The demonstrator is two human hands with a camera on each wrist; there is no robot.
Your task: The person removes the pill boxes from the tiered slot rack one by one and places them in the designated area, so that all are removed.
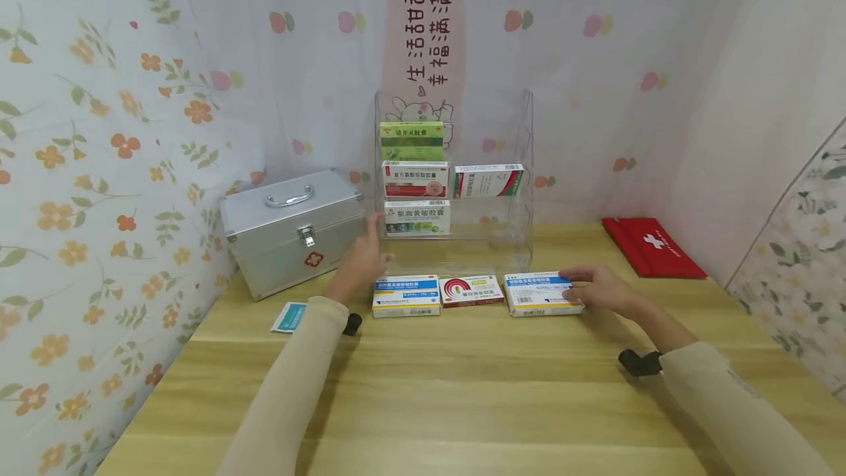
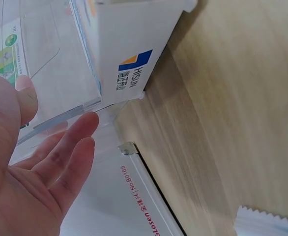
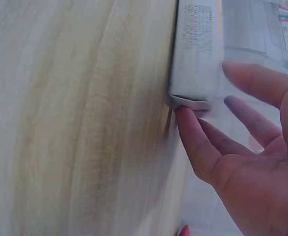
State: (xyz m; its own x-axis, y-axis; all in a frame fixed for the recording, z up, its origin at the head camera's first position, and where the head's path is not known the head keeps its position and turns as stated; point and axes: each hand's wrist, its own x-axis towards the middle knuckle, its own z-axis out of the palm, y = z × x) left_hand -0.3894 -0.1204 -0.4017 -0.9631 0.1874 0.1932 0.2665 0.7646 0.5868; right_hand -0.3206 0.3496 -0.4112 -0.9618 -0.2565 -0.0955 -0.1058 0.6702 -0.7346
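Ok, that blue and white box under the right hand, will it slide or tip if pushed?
The blue and white box lies flat on the smooth wooden table, so it would probably slide, not tip. It looks like thin card, likely light and easily dented. The right hand touches its right end with nearly straight fingers, so it may swivel.

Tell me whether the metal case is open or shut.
Shut: the metal case has its lid down flush and its front latch lies closed across the seam.
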